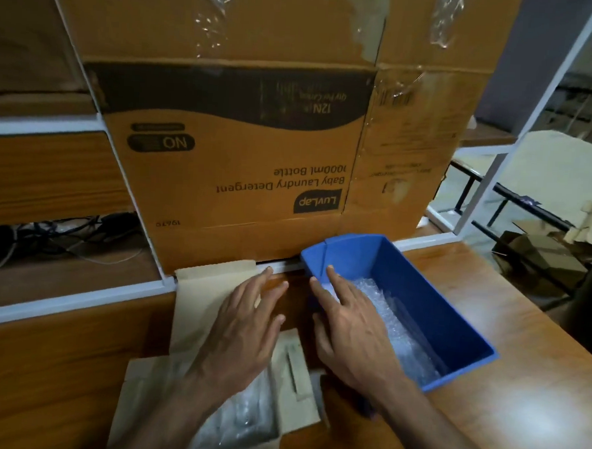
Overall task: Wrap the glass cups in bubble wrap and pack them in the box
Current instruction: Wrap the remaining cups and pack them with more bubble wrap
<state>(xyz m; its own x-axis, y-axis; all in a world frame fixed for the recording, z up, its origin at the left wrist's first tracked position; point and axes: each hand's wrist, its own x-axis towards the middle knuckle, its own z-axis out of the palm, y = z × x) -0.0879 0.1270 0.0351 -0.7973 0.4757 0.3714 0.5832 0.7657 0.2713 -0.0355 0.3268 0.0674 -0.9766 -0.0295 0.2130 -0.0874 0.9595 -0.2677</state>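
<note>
Head view of a wooden table with a small open beige cardboard box at near centre, its flaps folded outward. Inside the box lies something clear and glossy, probably a glass cup already in bubble wrap; blur and the forearm hide its outline, so this cannot be confirmed. Just right of the box stands a blue rectangular plastic bin holding crumpled bubble wrap along its floor.

The left hand hovers over the far flap of the box, fingers straight and spread, holding nothing. The right hand reaches across the near-left rim of the bin, fingers straight and slightly parted, tips over the wrap; whether they touch it cannot be told, and nothing is pinched. No unwrapped cup is visible.

A large upside-down brown carton printed with laundry detergent text stands at the far edge, with black cables on a shelf at far left.

The step in hand appears to be fetching wrap. It is best done by pinching one free edge and lifting slowly so a single sheet separates, while the left hand steadies the box and keeps its flaps open.
</note>
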